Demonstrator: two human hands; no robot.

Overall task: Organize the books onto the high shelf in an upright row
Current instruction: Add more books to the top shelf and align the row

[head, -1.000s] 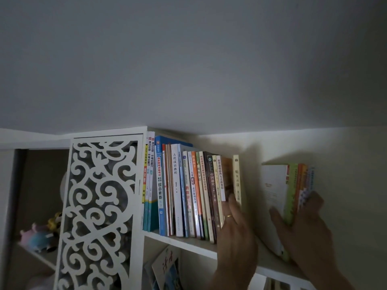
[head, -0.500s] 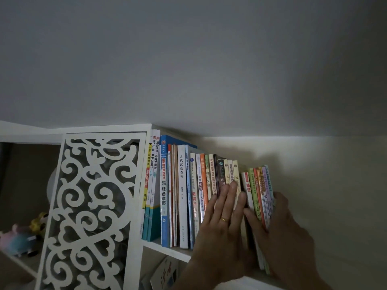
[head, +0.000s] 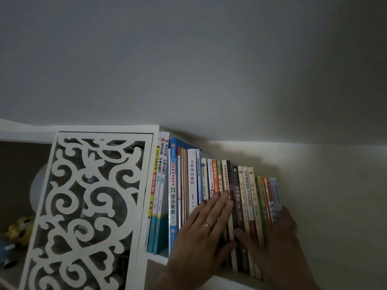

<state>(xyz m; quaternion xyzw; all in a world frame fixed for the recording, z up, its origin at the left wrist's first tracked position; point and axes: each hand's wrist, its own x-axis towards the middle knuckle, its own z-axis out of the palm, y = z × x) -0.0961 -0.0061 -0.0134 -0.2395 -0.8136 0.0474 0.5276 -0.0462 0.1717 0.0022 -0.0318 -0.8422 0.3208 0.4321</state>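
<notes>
Two hands meet the upright books [head: 209, 191]: left hand [head: 206, 225] flat on spines; right hand [head: 278, 237] curls round the row's right end.

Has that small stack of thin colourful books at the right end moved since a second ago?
Yes. The thin colourful books slid left toward the fretwork panel, closing the gap; they now stand against the main row, with the right hand on them.

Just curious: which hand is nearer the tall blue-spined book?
Left. The left hand lies flat on spines just right of the tall blue-spined book; the right hand is at the row's far end.
</notes>
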